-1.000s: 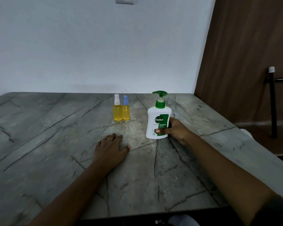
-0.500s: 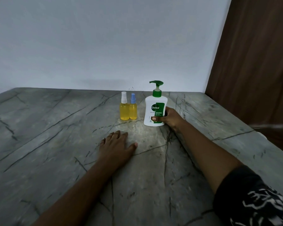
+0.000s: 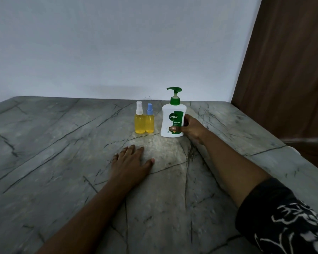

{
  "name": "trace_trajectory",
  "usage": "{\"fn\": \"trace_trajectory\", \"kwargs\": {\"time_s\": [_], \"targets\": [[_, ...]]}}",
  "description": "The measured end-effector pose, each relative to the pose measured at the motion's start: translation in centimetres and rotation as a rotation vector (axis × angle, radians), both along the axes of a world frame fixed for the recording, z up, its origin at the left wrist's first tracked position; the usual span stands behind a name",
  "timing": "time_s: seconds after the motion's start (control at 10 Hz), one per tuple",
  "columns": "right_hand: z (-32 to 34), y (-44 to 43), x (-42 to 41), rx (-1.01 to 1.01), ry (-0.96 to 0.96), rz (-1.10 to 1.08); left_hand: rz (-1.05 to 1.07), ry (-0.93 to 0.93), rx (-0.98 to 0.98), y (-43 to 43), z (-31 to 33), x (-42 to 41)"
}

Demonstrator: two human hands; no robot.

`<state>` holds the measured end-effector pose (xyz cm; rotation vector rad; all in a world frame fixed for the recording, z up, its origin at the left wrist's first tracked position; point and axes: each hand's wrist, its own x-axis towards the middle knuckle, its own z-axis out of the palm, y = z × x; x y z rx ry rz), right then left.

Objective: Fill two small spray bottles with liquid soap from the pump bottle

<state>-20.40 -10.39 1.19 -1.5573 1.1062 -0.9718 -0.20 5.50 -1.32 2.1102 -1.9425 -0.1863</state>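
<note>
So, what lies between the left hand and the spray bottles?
Nothing: in the head view only bare tabletop separates the left hand from the spray bottles.

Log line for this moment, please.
right hand: grips pump bottle on table | left hand: flat on table | white-top sprayer, blue-top sprayer: upright, yellow liquid inside

Veined grey marble table (image 3: 62, 162), white wall (image 3: 117, 43).

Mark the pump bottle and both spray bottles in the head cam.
pump bottle (image 3: 173, 117): head view, on the label logo, mid-body.
white-capped spray bottle (image 3: 139, 125): head view, on its yellow body.
blue-capped spray bottle (image 3: 150, 124): head view, on its yellow body.
</note>
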Motion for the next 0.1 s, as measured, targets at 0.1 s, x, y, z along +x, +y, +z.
{"fn": "trace_trajectory", "kwargs": {"time_s": [0.1], "targets": [[0.68, 1.56, -0.93, -0.059, 0.144, -0.177, -0.002, -0.010, -0.027, 0.05, -0.04, 0.01]]}}
